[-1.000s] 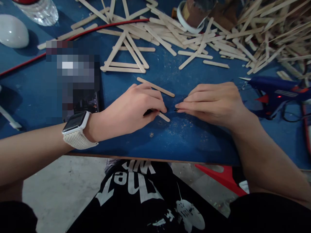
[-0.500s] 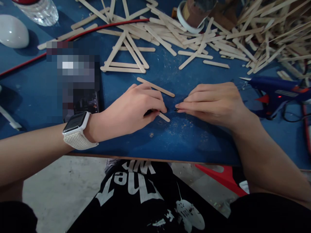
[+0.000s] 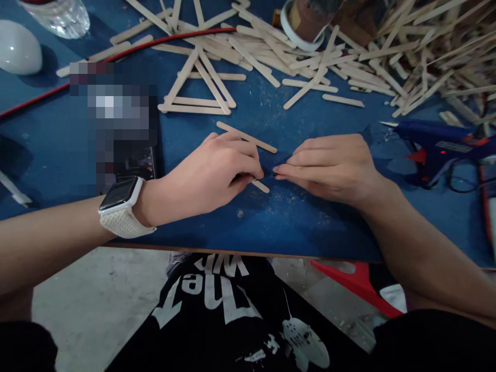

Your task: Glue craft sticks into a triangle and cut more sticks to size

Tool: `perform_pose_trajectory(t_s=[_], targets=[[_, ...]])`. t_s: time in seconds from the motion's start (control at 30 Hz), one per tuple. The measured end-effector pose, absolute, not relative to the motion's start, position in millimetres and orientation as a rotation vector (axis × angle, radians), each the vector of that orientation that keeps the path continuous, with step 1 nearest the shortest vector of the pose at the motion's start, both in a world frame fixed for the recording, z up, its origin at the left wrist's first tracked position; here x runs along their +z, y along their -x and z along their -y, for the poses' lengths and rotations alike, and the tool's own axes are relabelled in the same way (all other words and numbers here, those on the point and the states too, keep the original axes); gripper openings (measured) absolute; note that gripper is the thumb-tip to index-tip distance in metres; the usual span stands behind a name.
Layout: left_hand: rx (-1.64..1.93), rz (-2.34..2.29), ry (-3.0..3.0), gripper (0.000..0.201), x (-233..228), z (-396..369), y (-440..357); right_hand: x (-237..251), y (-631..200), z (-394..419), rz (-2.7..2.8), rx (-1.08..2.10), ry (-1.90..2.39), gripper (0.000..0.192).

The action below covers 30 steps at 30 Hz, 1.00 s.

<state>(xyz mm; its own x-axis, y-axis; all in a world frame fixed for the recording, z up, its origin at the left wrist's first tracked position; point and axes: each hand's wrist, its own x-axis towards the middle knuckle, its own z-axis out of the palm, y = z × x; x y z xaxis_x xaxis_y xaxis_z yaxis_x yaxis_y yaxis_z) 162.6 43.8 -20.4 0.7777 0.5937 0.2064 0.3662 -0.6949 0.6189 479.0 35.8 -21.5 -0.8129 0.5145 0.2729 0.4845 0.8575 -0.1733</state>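
It looked like a hobby craft workbench: a blue table (image 3: 70, 155) dusted with wood crumbs, heaps of loose craft sticks (image 3: 406, 57), a glued stick triangle (image 3: 197, 85), a blue glue gun (image 3: 437, 147), and a tape roll (image 3: 298, 31).

The left hand (image 3: 215, 168) is pinching a short wooden stick (image 3: 260, 186) against the blue table (image 3: 271, 227), with the right hand (image 3: 329, 165) resting just beside it, fingertips nearly meeting. A longer stick (image 3: 247, 137) is lying just behind the left hand's fingers. A stick triangle (image 3: 197, 93) is sitting farther back, a blue glue gun (image 3: 434, 139) is lying to the right, and a loose stick pile (image 3: 406, 57) is spreading across the far right.
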Motion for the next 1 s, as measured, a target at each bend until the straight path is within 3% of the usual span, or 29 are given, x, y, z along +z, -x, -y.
perform_pose_trajectory(t_s=[0.23, 0.5, 1.0], targets=[[0.497, -0.733, -2.411, 0.031, -20.4, -43.5, -161.9, -5.6, -487.8, -37.3, 2.819, 0.11, 0.759, 0.018], [0.472, -0.747, -2.419, 0.034, -21.5, -42.0, -162.1, -0.9, -496.8, -43.2, 2.845, 0.237, 0.719, 0.034], [0.469, -0.738, -2.405, 0.036, -19.9, -44.0, -162.5, 4.9, -497.3, -47.3, 2.832, 0.445, 0.847, 0.033]])
